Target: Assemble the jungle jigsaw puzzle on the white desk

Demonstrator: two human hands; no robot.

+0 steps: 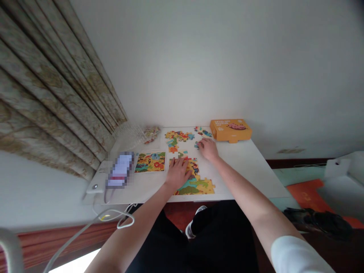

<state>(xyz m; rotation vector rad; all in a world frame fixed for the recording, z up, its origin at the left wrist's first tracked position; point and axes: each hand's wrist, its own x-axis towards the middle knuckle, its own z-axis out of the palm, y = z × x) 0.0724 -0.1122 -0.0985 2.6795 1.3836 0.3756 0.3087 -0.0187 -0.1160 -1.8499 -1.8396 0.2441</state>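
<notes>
1. Two hands on the table (250,163) here. Our left hand (178,172) lies flat, fingers spread, pressing on the half-built puzzle (196,182), probably so it doesn't slide around.
2. Our right hand (208,148) reaches further back and curls over a loose piece (196,144); we can't tell whether it's pinched or just touched.
3. More loose pieces (176,139) sit in a clump just behind the puzzle, within easy reach.
4. The reference picture (150,162) lies left of the puzzle, the orange box (230,130) back right against the wall, and the phone (121,169) far left.
</notes>
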